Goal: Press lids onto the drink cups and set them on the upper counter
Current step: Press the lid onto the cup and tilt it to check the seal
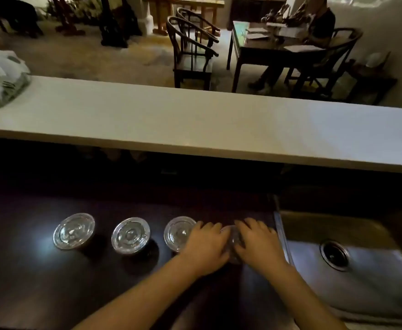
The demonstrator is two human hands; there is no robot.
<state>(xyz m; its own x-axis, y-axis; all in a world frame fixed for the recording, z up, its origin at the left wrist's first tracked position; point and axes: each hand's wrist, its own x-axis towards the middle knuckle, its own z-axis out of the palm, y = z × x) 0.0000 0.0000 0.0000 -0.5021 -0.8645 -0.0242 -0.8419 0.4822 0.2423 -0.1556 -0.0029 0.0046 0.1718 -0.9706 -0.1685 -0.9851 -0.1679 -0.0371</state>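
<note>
**Both hands pressed on the fourth cup beside the sink**

Four drink cups stand in a row on the dark lower bench [28, 270]; three of them, the left cup [73, 231], the middle cup [130, 235] and the third cup [179, 233], each show a clear lid sitting on top; the third is partly hidden by the left hand [207, 246]. The fourth cup [232, 241] is at the right end of the row, near the rim of the steel sink [361, 270]; both hands lie over its clear lid, the left hand on its left side and the right hand [258, 242] on its right, fingers spread and bent down around the rim; each hand is clamped on that cup, and little of the lid shows between them. The pale upper bench [195, 125] runs across the view above and behind the row; a plastic bag [0, 77] lies on its far left end. Beyond it are dark wooden chairs [192, 51] and a table [266, 46] where a person [319, 27] sits.
</note>
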